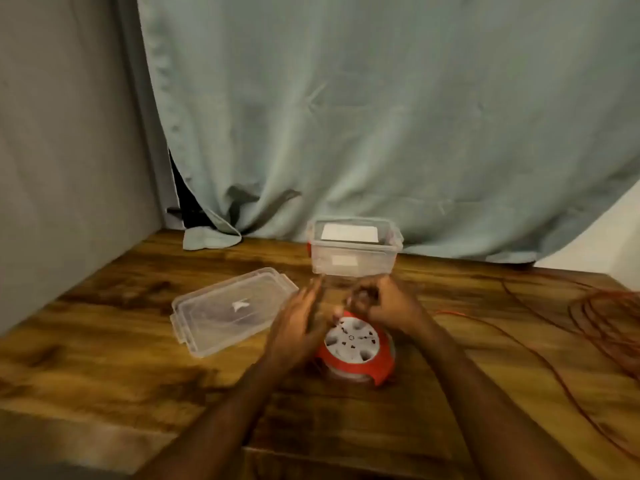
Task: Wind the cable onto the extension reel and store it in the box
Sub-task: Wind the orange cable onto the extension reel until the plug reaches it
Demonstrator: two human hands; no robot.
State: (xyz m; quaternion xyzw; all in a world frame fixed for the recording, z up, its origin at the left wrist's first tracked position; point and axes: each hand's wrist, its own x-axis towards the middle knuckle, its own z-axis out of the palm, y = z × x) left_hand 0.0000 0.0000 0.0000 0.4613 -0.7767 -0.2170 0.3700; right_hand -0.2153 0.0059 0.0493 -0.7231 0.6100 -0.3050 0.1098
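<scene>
Judging by the orange cable (602, 317) lying mostly loose in coils on the right of the table (104, 341), I'd say winding has barely begun. My right hand (388, 303) curls on the reel (356, 348) top, though blur hides what it grips; my left hand (298, 323) is flat-fingered beside it. The box (353, 251) waits open behind, its lid (232, 310) off.

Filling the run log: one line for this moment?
winding | right hand grips red-and-white reel | left hand open | orange cable loose | clear plastic box open

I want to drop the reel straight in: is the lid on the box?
No, the lid lies flat on the table, left of the open box.
</scene>
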